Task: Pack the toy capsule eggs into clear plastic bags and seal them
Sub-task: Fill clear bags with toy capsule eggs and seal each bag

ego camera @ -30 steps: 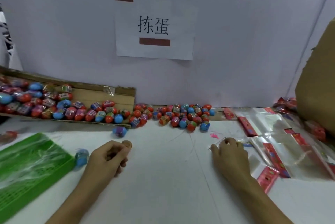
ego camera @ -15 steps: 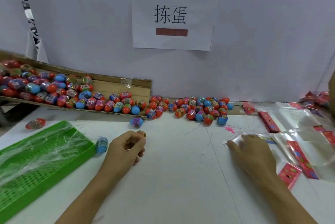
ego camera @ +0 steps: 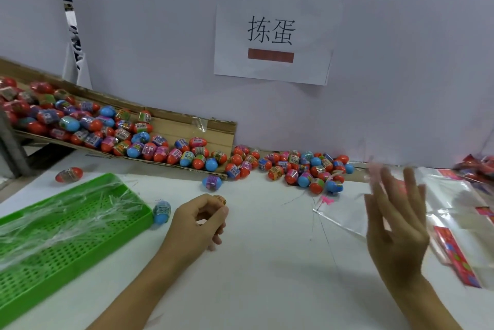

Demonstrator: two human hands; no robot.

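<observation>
Orange-tipped capsule egg (ego camera: 219, 199) pokes from the curled fingers of the left hand (ego camera: 197, 222), gripped just right of the green tray (ego camera: 66, 225) | right hand (ego camera: 395, 222) lifted, fingers spread, holding nothing, over clear bags (ego camera: 451, 204) | bare white table (ego camera: 267, 263) between hands | egg pile (ego camera: 302, 169) along the wall beyond

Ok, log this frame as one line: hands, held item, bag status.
left hand: grips capsule egg | right hand: open, raised, blurred | clear bag: flat on table, unfilled | stage: egg not yet bagged
</observation>
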